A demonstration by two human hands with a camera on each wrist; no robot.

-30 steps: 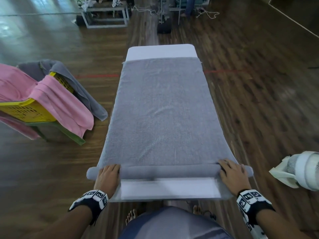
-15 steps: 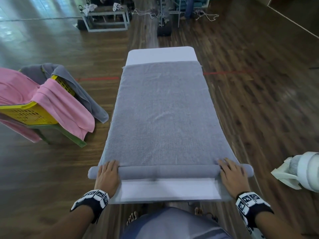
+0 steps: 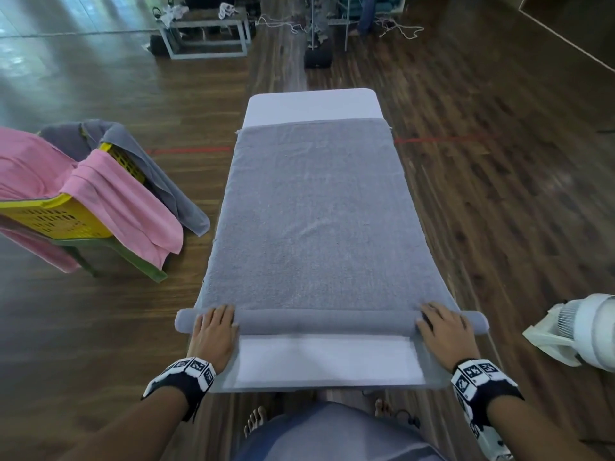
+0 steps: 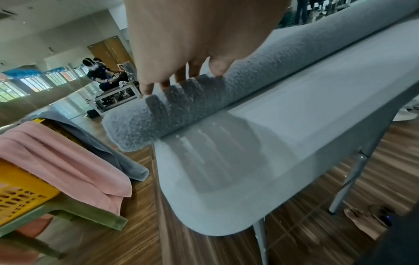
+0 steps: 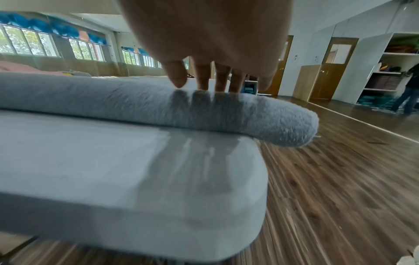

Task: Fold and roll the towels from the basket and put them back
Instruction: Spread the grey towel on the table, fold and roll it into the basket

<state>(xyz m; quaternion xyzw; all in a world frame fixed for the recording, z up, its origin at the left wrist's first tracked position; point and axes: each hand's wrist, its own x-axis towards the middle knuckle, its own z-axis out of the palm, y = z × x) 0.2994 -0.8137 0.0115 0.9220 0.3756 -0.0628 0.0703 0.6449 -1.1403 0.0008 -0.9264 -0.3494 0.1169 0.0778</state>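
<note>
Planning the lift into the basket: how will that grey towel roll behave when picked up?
The grey towel roll is probably floppy: its ends overhang the table, so it would sag. Soft terry should grip well. Mostly unrolled, it would likely trail and loosen.

A grey towel (image 3: pixel 316 207) lies flat along the table, covering most of its length, its near end wound into a tight roll (image 3: pixel 329 322) that runs across the table and overhangs both side edges. Left of the table a yellow basket (image 3: pixel 63 221) with slotted walls stands on a green stool. A pink towel (image 3: pixel 109 201) hangs over the basket's near right rim, and a second grey towel (image 3: pixel 159 181) drapes over its far right corner, trailing down.
</note>
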